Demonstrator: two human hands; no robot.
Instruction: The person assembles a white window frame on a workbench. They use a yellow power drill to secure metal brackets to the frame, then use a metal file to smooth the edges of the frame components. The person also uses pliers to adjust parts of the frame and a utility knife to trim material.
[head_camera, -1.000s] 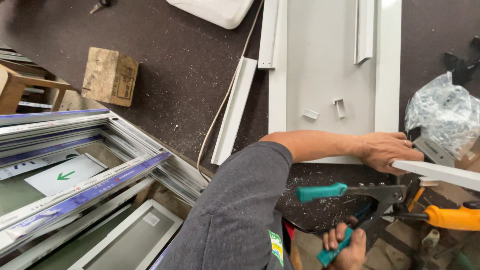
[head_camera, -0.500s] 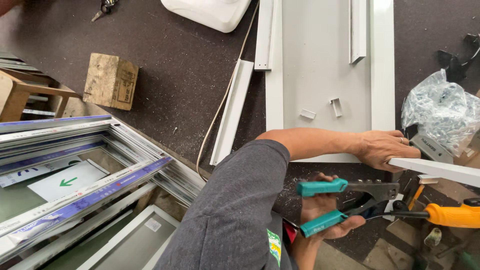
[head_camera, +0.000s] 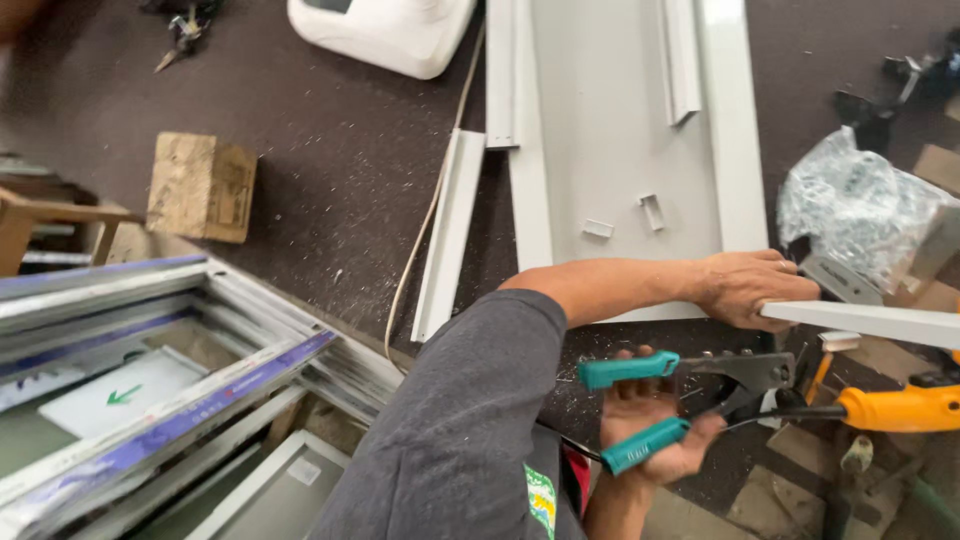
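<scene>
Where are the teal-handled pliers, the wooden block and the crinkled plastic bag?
teal-handled pliers (head_camera: 628, 369), head view, on the upper teal grip.
wooden block (head_camera: 200, 187), head view, on its pale front face.
crinkled plastic bag (head_camera: 850, 205), head view, on the middle of the clear plastic.

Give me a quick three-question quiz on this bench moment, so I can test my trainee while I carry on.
1. True or false: the left hand rests on the end of the long white metal profile strip.
2. Which tool does the right hand hold?
A. the teal-handled hand riveter pliers
B. the orange-handled tool
C. the square wooden block
3. Fill in: the crumpled clear plastic bag lies to the ______ of the wide flat white panel in the head view.

Key: 1 true; 2 A; 3 right.
</scene>
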